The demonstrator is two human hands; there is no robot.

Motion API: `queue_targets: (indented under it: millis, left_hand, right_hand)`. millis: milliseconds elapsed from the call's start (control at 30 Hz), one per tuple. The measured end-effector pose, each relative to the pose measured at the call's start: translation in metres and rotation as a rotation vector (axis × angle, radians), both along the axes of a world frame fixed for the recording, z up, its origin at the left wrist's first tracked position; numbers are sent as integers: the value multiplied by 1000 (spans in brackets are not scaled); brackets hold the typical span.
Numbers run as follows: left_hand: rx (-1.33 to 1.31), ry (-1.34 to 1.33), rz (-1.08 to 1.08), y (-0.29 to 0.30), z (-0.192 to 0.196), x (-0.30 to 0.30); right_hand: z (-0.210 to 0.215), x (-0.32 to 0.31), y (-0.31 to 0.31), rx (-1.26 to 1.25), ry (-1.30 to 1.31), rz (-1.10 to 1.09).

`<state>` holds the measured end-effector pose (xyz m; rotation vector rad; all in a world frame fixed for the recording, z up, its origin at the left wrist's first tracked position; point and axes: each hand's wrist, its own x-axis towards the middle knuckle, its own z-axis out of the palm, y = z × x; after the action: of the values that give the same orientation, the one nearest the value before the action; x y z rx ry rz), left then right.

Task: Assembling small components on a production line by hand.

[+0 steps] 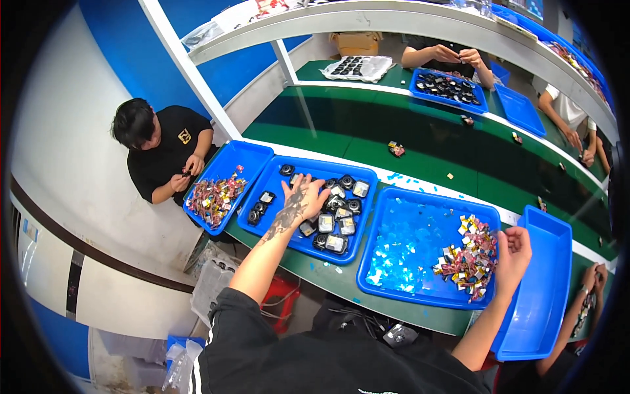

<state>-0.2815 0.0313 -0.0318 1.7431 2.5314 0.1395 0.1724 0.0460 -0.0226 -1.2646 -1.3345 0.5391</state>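
Observation:
My left hand (304, 199) reaches over a blue tray (272, 226) of small black camera-like devices (326, 223), several with pale square faces. Its fingers are spread among the devices, and the palm hides what lies beneath. My right hand (514, 253) hovers at the right rim of another blue tray (420, 205). The fingers curl loosely, the thumb apart from them, and no object shows in them. In that tray lie a heap of small parts (471, 259) in pink, yellow and white, and many translucent blue film pieces (397, 259).
To the left, a person (164, 148) handles a small part beside a blue tray of similar parts (216, 197). A green conveyor belt (348, 128) carries scattered parts. Beyond it, another person's hands (459, 56) work above a tray of black pieces (448, 87). A deep blue tray (541, 282) stands right.

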Motion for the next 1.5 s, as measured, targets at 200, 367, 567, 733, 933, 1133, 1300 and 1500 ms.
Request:
queue_targets:
  millis: [200, 367, 567, 733, 933, 1133, 1300, 1500]
  left_hand:
    - [315, -83, -562, 43, 19, 40]
    - [-24, 114, -601, 65, 29, 67]
    - [300, -1046, -249, 50, 50, 107]
    - [-175, -2017, -283, 31, 27, 172]
    - [-126, -1753, -412, 8, 26, 191]
    - [94, -1165, -805, -8, 23, 189]
    - [393, -1018, -814, -7, 11, 179]
    - [426, -930, -870, -9, 5, 168]
  right_hand:
    - [-12, -12, -5, -168, 401, 326]
    - [-16, -4, -11, -226, 491, 362]
    - [-14, -10, -13, -229, 507, 367]
    - [-11, -18, -18, -209, 490, 396]
    - [14, -45, -28, -230, 283, 409]
    - [20, -71, -31, -292, 338, 508]
    - [17, -81, -32, -359, 432, 569]
    - [14, -76, -23, -468, 339, 688]
